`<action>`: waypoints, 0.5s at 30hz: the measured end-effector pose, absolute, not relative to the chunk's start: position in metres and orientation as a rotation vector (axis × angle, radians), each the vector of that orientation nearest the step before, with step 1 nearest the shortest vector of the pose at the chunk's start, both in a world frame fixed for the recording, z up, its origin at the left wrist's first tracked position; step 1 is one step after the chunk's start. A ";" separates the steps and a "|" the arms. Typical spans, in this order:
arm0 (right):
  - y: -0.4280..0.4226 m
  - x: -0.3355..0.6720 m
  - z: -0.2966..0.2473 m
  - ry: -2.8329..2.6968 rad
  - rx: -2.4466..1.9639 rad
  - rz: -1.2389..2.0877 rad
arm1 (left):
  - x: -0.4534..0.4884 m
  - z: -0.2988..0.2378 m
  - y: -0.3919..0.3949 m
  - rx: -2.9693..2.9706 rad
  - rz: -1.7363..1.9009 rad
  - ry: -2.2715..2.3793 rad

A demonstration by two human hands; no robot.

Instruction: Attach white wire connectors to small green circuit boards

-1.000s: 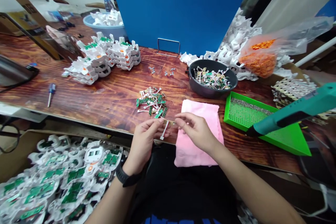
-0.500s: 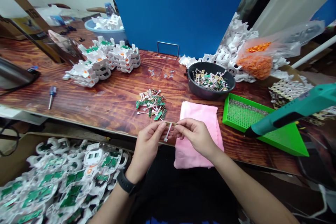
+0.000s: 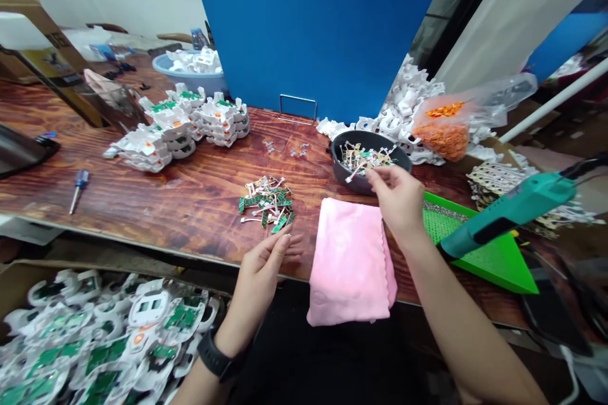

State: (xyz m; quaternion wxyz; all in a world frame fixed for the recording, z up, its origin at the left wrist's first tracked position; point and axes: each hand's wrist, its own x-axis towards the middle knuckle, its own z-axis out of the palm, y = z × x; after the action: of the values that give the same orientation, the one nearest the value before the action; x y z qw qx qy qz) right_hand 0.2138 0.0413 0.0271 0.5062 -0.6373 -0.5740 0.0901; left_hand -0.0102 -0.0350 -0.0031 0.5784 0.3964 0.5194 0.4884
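Note:
My right hand [image 3: 401, 199] is over the near rim of a dark round bowl [image 3: 342, 172] full of small wired circuit boards. Its thumb and fingers pinch a small circuit board with a white cable [image 3: 356, 172], whose connector hangs to the left; most of the board is hidden by the fingers. Near the table's front edge, my left hand [image 3: 263, 266] holds nothing, its fingers stretched out and loosely apart. Just beyond it lies a loose pile of green circuit boards with white cables [image 3: 268, 202]. A folded pink cloth [image 3: 349, 259] lies between my two hands.
A green tray [image 3: 506, 272] with a teal electric screwdriver [image 3: 503, 215] over it is at right. Stacked white housings [image 3: 175, 123] and a screwdriver [image 3: 78, 190] are at left. Below sits a box of white housings [image 3: 109, 335]. A blue panel [image 3: 313, 25] stands behind.
My right hand has moved away from the left, forward and right to the bowl, carrying the wired circuit board. My left hand has let go of that board and its fingers have opened.

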 end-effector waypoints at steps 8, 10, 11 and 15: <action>0.052 0.200 0.013 -1.771 -1.507 -0.020 | -0.022 -0.005 -0.033 0.894 1.208 1.265; 0.043 0.175 0.003 -1.941 -1.408 0.277 | -0.026 -0.007 -0.033 0.891 1.244 1.275; 0.041 0.164 -0.002 -2.020 -1.379 0.400 | -0.029 -0.008 -0.033 0.895 1.262 1.279; 0.042 0.130 -0.012 -2.276 -1.396 0.468 | -0.038 -0.013 -0.033 0.891 1.309 1.305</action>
State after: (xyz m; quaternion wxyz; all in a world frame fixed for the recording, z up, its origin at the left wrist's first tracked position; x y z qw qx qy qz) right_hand 0.1305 0.0420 -0.0119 0.2136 -0.5031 -0.8203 0.1686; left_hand -0.0382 -0.0328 -0.0126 0.5184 0.3712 0.5438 0.5457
